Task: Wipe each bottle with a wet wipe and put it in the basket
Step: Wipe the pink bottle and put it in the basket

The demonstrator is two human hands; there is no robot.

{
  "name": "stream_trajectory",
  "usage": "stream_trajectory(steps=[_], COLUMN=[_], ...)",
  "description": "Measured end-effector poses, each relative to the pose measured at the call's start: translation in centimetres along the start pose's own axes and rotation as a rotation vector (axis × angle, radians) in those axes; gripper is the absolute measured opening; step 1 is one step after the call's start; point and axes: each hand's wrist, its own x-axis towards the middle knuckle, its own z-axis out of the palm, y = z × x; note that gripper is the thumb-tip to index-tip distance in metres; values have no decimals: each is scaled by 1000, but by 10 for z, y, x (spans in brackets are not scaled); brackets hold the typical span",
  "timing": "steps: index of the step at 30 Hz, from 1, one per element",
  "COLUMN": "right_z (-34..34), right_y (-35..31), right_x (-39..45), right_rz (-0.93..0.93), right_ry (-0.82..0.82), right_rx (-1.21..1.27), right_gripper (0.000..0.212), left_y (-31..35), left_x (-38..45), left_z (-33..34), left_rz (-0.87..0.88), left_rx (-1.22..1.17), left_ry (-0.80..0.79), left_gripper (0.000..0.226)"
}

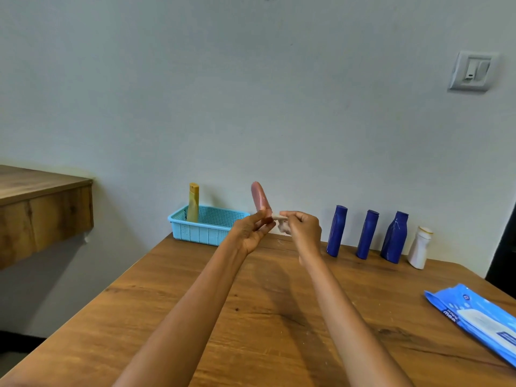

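Both forearms reach out over the brown wooden bench (pixel 195 317), hands raised and meeting just right of the light-blue perforated plastic basket (pixel 208 226). The left hand (pixel 251 233), palm turned inward, has its grip pinched round the lower end of the pink rounded plastic bottle (pixel 259 198). The bottle's long axis stands near upright, its rounded end up and leaning slightly left. The right hand (pixel 303 229) has its grip clenched on a crumpled white wet wipe (pixel 280 220), pressed against the bottle's lower end. A yellow bottle (pixel 193 202) stands upright inside the basket. Well right of the basket stand 3 dark-blue bottles (pixel 337 231) in a row.
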Motion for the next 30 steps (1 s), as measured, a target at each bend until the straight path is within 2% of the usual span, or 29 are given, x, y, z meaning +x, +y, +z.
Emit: stream_trajectory(steps=[3, 6, 8, 10, 13, 19, 22, 26, 28, 30], right_z=[3, 8, 9, 7, 6, 5, 6, 6, 6, 7], right_y=[1, -4, -6, -7, -3, 2, -1, -10, -10, -9], right_x=[1, -3, -6, -6, -6, -5, -1, -1, -3, -6], right_rz=[240, 363, 435, 526, 634, 660, 592, 460, 453, 372], right_ry=[-80, -233, -258, -268, -270, -268, -274, -259, -297, -415], right_rx=[210, 480, 598, 700, 785, 770, 713, 579, 558, 324], right_gripper=[17, 20, 17, 9, 8, 8, 8, 17, 26, 33], left_y=[-8, -18, -19, -20, -21, -17, -12, -4, 1, 10], left_x=[3, 8, 10, 9, 4, 5, 2, -2, -6, -10], left_z=[-2, -7, -8, -10, -9, -6, -7, -13, -19, -31], left_rz=[51, 115, 177, 231, 332, 430, 477, 431, 411, 400], left_rx=[116, 235, 314, 394, 475, 572, 568, 516, 556, 639], left_ry=[49, 109, 131, 131, 115, 138, 163, 178, 165, 151], left_gripper=[15, 44, 60, 64, 55, 55, 50, 45, 45, 43])
